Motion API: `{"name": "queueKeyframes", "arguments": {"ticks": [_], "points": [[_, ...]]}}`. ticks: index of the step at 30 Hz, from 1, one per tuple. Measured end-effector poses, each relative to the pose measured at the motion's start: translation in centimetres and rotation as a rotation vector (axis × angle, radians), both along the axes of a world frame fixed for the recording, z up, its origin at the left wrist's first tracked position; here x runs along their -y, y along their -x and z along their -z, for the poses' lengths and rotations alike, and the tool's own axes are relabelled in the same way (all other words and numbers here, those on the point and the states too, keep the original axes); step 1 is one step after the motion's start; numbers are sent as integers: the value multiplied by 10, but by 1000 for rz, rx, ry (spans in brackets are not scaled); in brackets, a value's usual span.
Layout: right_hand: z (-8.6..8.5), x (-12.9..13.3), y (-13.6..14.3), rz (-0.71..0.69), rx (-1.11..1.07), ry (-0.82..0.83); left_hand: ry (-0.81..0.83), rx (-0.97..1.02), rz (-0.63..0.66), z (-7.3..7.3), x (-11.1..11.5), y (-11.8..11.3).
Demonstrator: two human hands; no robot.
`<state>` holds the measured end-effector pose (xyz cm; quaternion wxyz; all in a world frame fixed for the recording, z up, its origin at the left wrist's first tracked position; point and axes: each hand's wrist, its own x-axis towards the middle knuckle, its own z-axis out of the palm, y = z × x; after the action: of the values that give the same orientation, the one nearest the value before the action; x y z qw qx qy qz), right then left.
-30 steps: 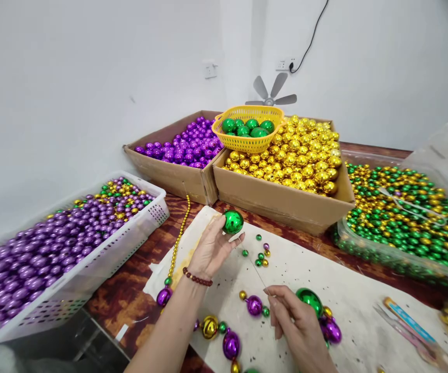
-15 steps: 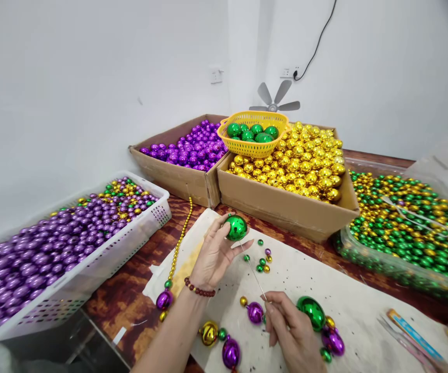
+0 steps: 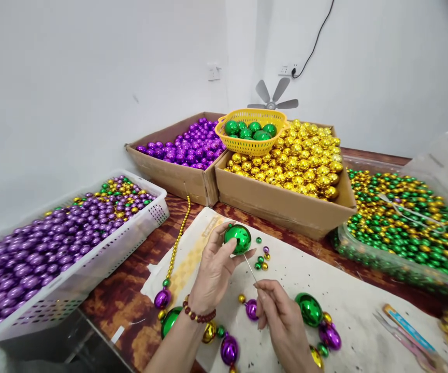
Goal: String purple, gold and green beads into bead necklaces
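Note:
My left hand (image 3: 216, 267) holds a large shiny green ball (image 3: 237, 239) between thumb and fingers, above the white cloth. In my right hand (image 3: 280, 316) a thin metal needle (image 3: 250, 268) is pinched; its upper end meets the underside of the green ball. How far it goes in is hidden. Around both hands lies a string of beads, with a large green ball (image 3: 308, 309), a purple ball (image 3: 330, 336) and a gold ball (image 3: 208, 332) among them. Several small loose beads (image 3: 264, 266) rest on the cloth beyond my right hand.
Left stands a white crate (image 3: 130, 248) of purple beads. Behind are two cardboard boxes, one purple-filled (image 3: 169, 173), one gold-filled (image 3: 282, 207), with a yellow basket (image 3: 253, 147) of green balls on top. A clear bin (image 3: 344, 243) and scissors (image 3: 410, 339) are at right.
My right hand has moved up and left, and the needle's visible length between hand and ball is shorter. The green ball sits slightly lower. The view has shifted a little.

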<state>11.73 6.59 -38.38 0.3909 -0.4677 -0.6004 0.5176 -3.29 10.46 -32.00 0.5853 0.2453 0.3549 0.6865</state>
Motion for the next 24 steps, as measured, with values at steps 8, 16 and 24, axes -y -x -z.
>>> {"name": "queueKeyframes", "arguments": {"ticks": [8, 16, 24], "points": [[-10, -2, -3, -92, 47, 39, 11, -48, -44, 2, 4, 3], [-6, -3, 1, -112, 22, 46, 43, -79, -108, 5, 3, 10], [-6, 0, 4, -121, 70, 52, 94, -117, -135, 15, 1, 13]]}}
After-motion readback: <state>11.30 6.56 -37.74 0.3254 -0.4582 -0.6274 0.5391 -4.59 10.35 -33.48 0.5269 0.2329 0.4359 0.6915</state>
